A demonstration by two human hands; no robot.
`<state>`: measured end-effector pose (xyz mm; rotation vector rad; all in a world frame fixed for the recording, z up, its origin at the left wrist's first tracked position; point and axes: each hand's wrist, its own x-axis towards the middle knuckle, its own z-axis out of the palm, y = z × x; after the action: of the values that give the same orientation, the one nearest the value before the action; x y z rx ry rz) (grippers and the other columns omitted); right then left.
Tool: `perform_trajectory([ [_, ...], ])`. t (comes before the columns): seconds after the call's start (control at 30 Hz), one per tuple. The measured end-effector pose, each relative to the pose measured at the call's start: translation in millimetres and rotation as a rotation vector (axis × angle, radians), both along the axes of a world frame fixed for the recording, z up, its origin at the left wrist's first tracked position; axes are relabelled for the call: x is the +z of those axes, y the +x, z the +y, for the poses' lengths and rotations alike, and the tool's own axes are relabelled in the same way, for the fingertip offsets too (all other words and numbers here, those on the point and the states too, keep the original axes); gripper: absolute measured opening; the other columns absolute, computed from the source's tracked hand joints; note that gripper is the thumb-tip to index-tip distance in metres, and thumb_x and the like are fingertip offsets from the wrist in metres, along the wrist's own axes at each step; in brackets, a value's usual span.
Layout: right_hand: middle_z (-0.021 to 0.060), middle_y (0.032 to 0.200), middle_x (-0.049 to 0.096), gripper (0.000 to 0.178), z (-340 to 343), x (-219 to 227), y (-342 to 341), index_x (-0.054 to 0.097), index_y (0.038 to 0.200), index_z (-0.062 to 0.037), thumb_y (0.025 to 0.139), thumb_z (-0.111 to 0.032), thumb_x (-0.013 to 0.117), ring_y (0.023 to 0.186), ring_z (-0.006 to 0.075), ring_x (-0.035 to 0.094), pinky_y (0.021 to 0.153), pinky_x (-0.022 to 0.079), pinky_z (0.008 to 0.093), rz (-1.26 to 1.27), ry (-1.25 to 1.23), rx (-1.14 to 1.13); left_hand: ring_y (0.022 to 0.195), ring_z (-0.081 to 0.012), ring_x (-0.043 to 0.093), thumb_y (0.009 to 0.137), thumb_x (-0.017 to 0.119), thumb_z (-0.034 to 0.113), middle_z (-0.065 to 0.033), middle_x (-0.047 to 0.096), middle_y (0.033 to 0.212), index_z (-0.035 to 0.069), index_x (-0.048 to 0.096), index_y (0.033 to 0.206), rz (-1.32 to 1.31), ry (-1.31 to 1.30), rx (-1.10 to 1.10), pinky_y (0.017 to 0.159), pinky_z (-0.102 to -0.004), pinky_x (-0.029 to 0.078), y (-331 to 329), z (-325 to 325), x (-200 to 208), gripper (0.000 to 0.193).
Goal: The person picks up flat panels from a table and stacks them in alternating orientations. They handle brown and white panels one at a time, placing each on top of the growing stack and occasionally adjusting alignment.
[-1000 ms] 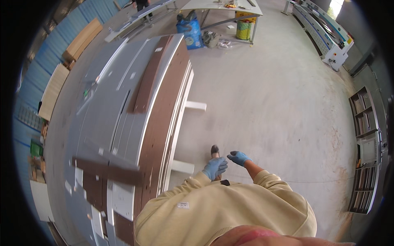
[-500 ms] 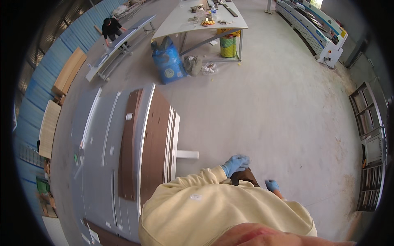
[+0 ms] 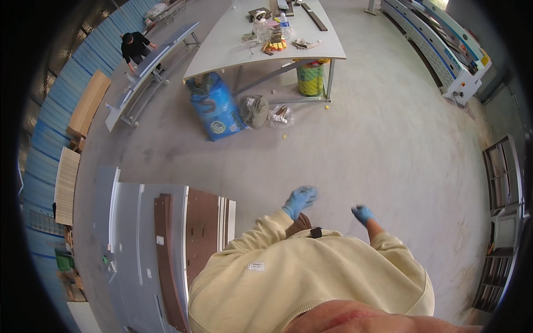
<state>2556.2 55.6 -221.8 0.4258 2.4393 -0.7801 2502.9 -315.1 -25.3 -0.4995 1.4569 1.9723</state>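
Observation:
Both of my hands wear blue gloves and hang over the bare grey floor in front of my body. My left hand (image 3: 300,201) has its fingers stretched out to the right, and no object shows in it. To its right, my right hand (image 3: 362,214) has loosely bent fingers with a small gap at the tips; it appears to hold nothing. Neither hand touches anything. Nearest on the left is a stack of brown and white boards (image 3: 204,233), beside long grey panels (image 3: 130,222).
Ahead stands a white-topped table (image 3: 222,47) with bottles and tools on it. A blue sack (image 3: 217,108) and a yellow-green bucket (image 3: 310,80) stand by its legs. A long machine (image 3: 427,47) is far right. Dark shelving (image 3: 502,183) lines the right; a person (image 3: 136,47) bends over a narrow bench (image 3: 152,69).
I have moved forward: the table and sack look nearer, and the board stack has slid back. Both hands have swung farther out from my body, and more of my right forearm shows.

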Motion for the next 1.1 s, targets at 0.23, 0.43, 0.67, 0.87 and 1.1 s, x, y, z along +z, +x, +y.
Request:
perform_trajectory([
  [0.23, 0.0194, 0.145, 0.070, 0.066, -98.0, 96.2, -413.6, 0.065, 0.147, 0.0004, 0.102, -0.048, 0.069, 0.139, 0.0324, 0.063, 0.117, 0.049, 0.0422, 0.278, -0.258, -0.054, 0.117, -0.0272, 0.068, 0.105, 0.065, 0.033, -0.0085, 0.070, 0.129, 0.008, 0.066, 0.132, 0.071, -0.117, 0.286, 0.102, -0.0434, 0.056, -307.9, -127.4, -81.8, 0.036],
  [0.43, 0.0118, 0.127, 0.076, 0.062, -136.3, 124.3, -660.4, 0.067, 0.143, 0.0034, 0.100, -0.041, 0.076, 0.110, 0.0186, 0.068, 0.099, 0.054, 0.0339, 0.288, -0.465, -0.257, 0.099, -0.0230, 0.071, 0.104, 0.067, 0.032, -0.0076, 0.076, 0.109, 0.005, 0.073, 0.116, 0.592, -0.501, 0.481, 0.091, -0.0380, 0.056, -594.6, -237.4, -97.7, 0.031],
  [0.67, 0.0074, 0.120, 0.078, 0.048, -141.5, 209.4, -965.2, 0.072, 0.136, 0.0036, 0.103, -0.030, 0.077, 0.105, 0.0139, 0.069, 0.094, 0.055, 0.0308, 0.645, -0.620, -0.198, 0.099, -0.0416, 0.072, 0.097, 0.063, 0.039, -0.0256, 0.077, 0.109, 0.000, 0.071, 0.119, 0.594, -1.071, 0.449, 0.092, -0.0443, 0.056, -860.0, -311.6, -70.8, 0.046],
  [0.87, 0.0135, 0.128, 0.078, 0.059, -208.2, 265.7, -1295.6, 0.067, 0.143, 0.0025, 0.101, -0.038, 0.076, 0.120, 0.0206, 0.071, 0.105, 0.053, 0.0345, 0.816, -0.555, -0.095, 0.164, -0.0439, 0.020, 0.099, 0.059, 0.066, -0.0271, 0.029, 0.175, 0.005, 0.034, 0.168, 0.334, -1.407, 0.250, 0.131, -0.0558, 0.026, -1016.7, -339.3, -95.6, 0.095],
  [1.1, 0.0195, 0.139, 0.073, 0.066, -348.3, 226.4, -1606.7, 0.066, 0.146, 0.0011, 0.100, -0.046, 0.072, 0.130, 0.0280, 0.068, 0.112, 0.049, 0.0369, 0.576, -0.544, 0.095, 0.167, -0.0458, -0.001, 0.092, 0.046, 0.088, -0.0228, 0.001, 0.182, 0.004, 0.006, 0.174, -0.145, -1.707, 0.000, 0.131, -0.0613, 0.003, -1076.8, -314.5, -130.9, 0.124],
])
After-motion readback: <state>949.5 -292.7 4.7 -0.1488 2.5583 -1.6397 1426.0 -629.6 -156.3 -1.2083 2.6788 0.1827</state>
